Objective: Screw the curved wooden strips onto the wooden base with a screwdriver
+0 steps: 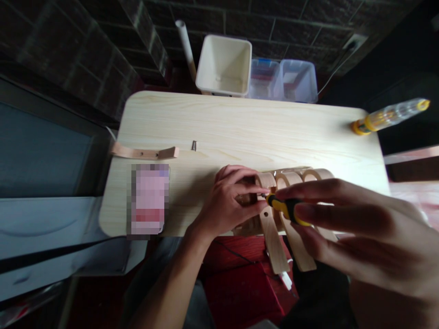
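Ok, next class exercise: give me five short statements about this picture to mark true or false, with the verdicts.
1. The right hand holds a yellow-and-black screwdriver. True.
2. The small metal pieces are inside a bin. False: the small metal pieces lie on the table.
3. The left hand is close to the screwdriver's tip. True.
4. The loose curved strip lies at the table's right end. False: the loose curved strip lies at the left end.
5. A cream bin stands beyond the table's far edge. True.

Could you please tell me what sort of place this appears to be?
Probably an improvised work corner, perhaps in a home: a pale wood-look table, a yellow-and-black screwdriver in the right hand, and a white bin between the table and a dark block-patterned wall.
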Demonstrator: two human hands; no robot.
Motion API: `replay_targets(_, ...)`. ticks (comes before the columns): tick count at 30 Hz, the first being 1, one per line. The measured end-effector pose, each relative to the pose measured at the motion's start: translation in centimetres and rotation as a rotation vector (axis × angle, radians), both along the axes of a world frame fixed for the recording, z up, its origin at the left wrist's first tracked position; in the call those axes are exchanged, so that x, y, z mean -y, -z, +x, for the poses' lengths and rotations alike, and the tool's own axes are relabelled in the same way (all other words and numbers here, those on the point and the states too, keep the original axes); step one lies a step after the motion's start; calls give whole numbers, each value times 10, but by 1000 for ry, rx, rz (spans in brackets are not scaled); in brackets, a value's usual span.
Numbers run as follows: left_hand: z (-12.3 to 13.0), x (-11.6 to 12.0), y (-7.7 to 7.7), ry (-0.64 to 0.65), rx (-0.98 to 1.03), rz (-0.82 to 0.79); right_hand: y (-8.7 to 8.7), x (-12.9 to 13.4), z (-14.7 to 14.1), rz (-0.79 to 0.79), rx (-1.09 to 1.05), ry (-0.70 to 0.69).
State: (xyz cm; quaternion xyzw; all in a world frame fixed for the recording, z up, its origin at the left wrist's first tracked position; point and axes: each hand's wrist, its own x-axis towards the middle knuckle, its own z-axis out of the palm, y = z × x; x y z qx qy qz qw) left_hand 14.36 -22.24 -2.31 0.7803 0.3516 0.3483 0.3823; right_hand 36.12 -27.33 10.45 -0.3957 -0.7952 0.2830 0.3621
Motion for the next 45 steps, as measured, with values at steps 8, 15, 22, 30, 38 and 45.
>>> replay_targets(8, -1, 0, -2, 8, -20, -11, -1, 3, 3, -28, 26, -24)
replay_targets(15, -1, 0, -3, 2, -10, -22, -1, 3, 4, -14, 37, -41)
replay_targets(22, 1, 0, 0, -7, 4, -1, -2, 3, -2, 5, 67, 10)
replay_targets(30, 0, 0, 1, -12, 2, 33, 11, 21, -3, -5, 58, 216)
replay_targets(38, 0, 0, 0, -19, 11, 20, -2, 4, -6, 110, 253, 93)
replay_targets(45, 0, 0, 1, -13, -3, 3, 0, 14, -8, -70, 129, 202)
